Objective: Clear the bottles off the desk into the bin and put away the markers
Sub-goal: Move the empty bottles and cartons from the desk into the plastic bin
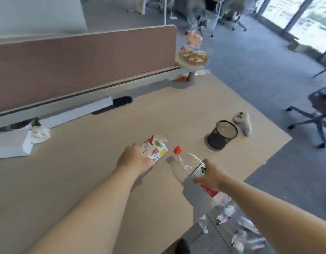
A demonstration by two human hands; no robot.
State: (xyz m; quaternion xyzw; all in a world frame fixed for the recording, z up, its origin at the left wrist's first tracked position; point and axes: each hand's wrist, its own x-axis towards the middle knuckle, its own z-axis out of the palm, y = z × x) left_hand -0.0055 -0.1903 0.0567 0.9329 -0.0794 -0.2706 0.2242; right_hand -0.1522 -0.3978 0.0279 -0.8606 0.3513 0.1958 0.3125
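My left hand (135, 158) grips a bottle with a colourful printed label (155, 147), held low over the beige desk (85, 171). A clear plastic bottle with a red cap (187, 164) is in my right hand (209, 176), which holds it by its green, white and red label, cap pointing away from me. Below the desk's front right edge is a bin lined with clear plastic (241, 228), holding crumpled paper and plastic. A black mesh pen cup (222, 134) stands on the desk to the right. No markers are visible.
A brown divider panel (85, 57) runs along the desk's back. A white box (10, 143) and crumpled tissue (40, 133) lie at the left. A white controller (242, 122) lies beside the cup. A small table with a snack plate (193, 57) and an office chair (316, 114) stand beyond.
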